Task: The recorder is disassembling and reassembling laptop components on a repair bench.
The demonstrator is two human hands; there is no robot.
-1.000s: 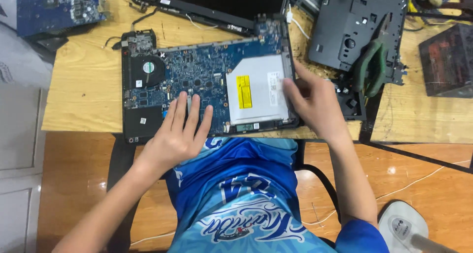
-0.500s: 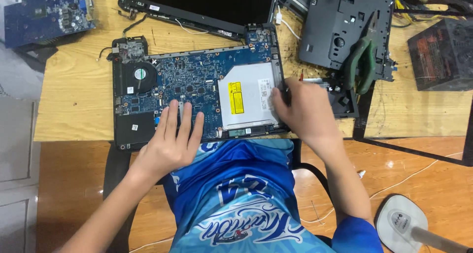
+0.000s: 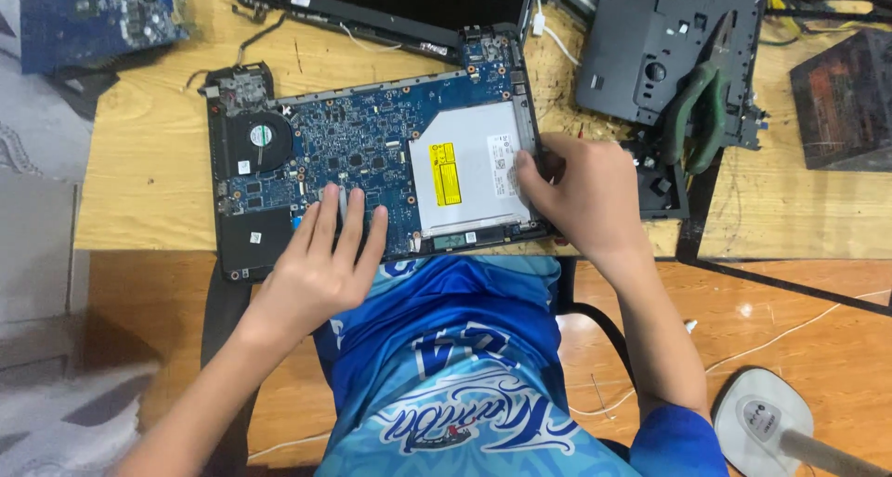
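An opened laptop base with a blue motherboard (image 3: 358, 147) lies on the wooden table (image 3: 149, 189) in front of me. A silver optical drive (image 3: 469, 166) with a yellow label sits in its right part. My left hand (image 3: 325, 263) rests flat on the board's near edge, fingers spread. My right hand (image 3: 581, 194) presses against the right edge of the optical drive, its fingertips curled on the drive's side. A round black fan (image 3: 262, 135) sits at the board's left.
A black laptop lid (image 3: 390, 3) lies at the back. A dark plastic case part (image 3: 664, 45) with green-handled pliers (image 3: 706, 105) is at the right, a dark box (image 3: 846, 101) further right. Another blue circuit board (image 3: 98, 17) is at far left. A white round fan base (image 3: 767, 421) stands on the floor.
My right hand has slid from on top of the optical drive to its right edge. My left hand stays flat on the board. The camera view has shifted slightly.
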